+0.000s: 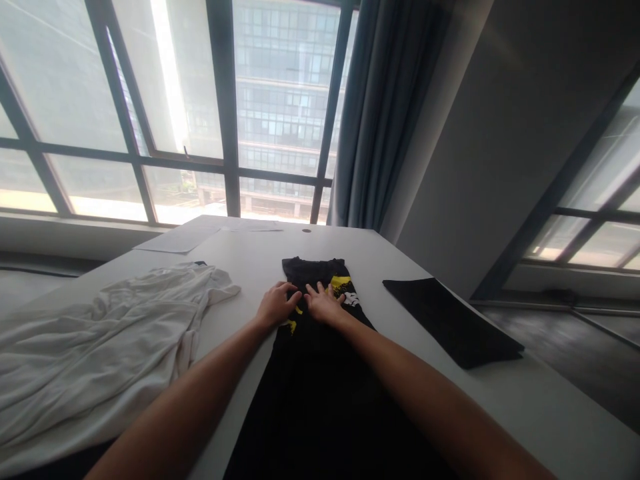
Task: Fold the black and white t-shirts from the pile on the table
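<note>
One dark garment (320, 373) lies lengthwise on the white table (260, 243), directly in front of us, its narrower end toward the window (280, 100) and its broad, black part running out of view at our side. Our right hand (325, 307) is laid over the printed area, fingers spread and released, flat against the cloth beside the yellow print (341, 281). Our left hand (277, 305) touches the garment's left edge, fingers bent; whether they pinch fabric we cannot tell. Progress, as judged: the garment is laid out and fairly flat, and we read the present step as smoothing or arranging its upper part. We see no finished fold across its length, so any shaping of the long near part appears undone, though deep black hides its creases. Left of it, a white cloth (105, 340) sits rumpled, apparently untreated. To the right, well apart, a flat black piece (450, 320) lies neatly; we judge it possibly a completed item, but its material is unclear. Papers (175, 240) lie toward the far left, outside the work.
</note>
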`<move>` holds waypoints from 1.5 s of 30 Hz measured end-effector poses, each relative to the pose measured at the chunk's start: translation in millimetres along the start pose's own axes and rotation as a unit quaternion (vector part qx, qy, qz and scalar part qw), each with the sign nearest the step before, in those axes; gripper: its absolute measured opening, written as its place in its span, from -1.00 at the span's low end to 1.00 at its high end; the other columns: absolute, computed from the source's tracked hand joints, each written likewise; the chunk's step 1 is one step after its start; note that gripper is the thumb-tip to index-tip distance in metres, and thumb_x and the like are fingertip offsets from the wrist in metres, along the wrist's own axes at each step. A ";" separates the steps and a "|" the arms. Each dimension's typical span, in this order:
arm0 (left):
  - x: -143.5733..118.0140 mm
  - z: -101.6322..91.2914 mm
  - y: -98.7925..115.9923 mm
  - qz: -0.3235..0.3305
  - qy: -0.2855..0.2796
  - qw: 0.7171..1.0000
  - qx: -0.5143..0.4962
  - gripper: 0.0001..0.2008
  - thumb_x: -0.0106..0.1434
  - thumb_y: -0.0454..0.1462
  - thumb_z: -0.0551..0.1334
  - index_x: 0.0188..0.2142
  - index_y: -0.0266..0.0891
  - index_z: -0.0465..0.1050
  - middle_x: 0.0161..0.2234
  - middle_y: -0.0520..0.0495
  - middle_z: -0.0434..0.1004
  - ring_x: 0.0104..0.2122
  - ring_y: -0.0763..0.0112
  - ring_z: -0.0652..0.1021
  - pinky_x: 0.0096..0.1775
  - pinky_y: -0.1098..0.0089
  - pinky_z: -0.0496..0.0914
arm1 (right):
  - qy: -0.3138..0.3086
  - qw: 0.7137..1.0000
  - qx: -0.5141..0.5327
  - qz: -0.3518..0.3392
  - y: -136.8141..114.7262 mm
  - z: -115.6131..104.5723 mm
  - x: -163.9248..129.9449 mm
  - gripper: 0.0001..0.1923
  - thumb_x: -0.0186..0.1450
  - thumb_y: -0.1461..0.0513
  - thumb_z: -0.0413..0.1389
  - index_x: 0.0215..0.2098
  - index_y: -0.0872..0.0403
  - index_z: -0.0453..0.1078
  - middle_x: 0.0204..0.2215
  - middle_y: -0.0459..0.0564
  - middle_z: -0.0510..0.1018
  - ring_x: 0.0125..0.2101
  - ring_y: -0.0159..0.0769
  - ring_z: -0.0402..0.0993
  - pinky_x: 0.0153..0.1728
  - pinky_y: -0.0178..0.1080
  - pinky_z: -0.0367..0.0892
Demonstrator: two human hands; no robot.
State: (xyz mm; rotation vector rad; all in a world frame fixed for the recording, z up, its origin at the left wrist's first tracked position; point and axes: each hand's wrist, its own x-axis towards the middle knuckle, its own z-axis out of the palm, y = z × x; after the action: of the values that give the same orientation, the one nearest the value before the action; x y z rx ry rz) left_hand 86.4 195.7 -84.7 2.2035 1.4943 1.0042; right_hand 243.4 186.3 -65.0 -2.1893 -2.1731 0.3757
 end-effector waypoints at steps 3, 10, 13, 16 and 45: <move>1.9 1.1 -0.9 -0.011 0.007 1.000 -0.006 -0.70 0.29 -0.12 0.14 -0.09 -0.15 0.53 0.01 -0.10 0.52 -0.01 0.21 0.52 0.08 0.29 0.34 | 0.002 1.000 -0.006 -0.001 -0.3 -1.1 5.3 -0.42 0.45 0.01 -0.35 0.41 -0.12 -0.12 0.41 0.08 -0.22 0.34 0.27 -0.38 0.13 0.47 -0.26; 5.0 2.8 -3.9 -0.008 0.009 0.999 -0.035 -0.76 0.30 -0.17 0.16 -0.13 -0.14 0.54 -0.04 -0.06 0.56 -0.03 0.26 0.54 0.08 0.33 0.34 | -0.079 0.996 -0.029 -0.021 2.0 -15.9 8.3 -0.39 0.45 0.01 -0.28 0.42 -0.12 -0.25 0.42 0.04 -0.35 0.35 0.23 -0.46 0.15 0.46 -0.27; 5.2 3.1 -4.6 0.000 0.012 0.999 -0.044 -0.77 0.31 -0.17 0.16 -0.14 -0.13 0.55 -0.04 -0.05 0.56 -0.02 0.27 0.54 0.09 0.32 0.34 | -0.080 0.996 -0.037 -0.012 2.1 -17.0 10.7 -0.40 0.45 0.07 -0.21 0.42 -0.15 -0.24 0.42 0.03 -0.34 0.35 0.25 -0.44 0.13 0.48 -0.23; 4.9 2.9 -3.5 0.000 0.027 0.998 -0.050 -0.77 0.32 -0.19 0.15 -0.14 -0.16 0.55 -0.03 -0.08 0.55 -0.01 0.27 0.54 0.09 0.31 0.34 | -0.040 0.998 -0.051 -0.023 4.3 -10.2 14.9 -0.41 0.45 0.10 -0.20 0.41 -0.16 -0.19 0.41 0.07 -0.25 0.34 0.27 -0.34 0.11 0.48 -0.16; 5.9 4.7 -10.5 0.033 0.004 0.998 -0.051 -0.76 0.28 -0.15 0.19 -0.12 -0.11 0.54 0.00 -0.05 0.54 -0.01 0.26 0.53 0.10 0.30 0.33 | 0.036 0.997 -0.052 -0.042 11.9 -18.8 99.9 -0.48 0.47 0.10 -0.27 0.37 -0.09 -0.01 0.37 0.10 -0.02 0.32 0.12 -0.15 0.16 0.31 -0.03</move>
State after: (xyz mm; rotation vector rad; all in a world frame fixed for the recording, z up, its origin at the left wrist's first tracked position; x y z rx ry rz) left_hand 83.6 206.1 -91.9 2.1926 1.3507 1.0868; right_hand 258.0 287.6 -63.7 -2.1176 -2.2853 0.1800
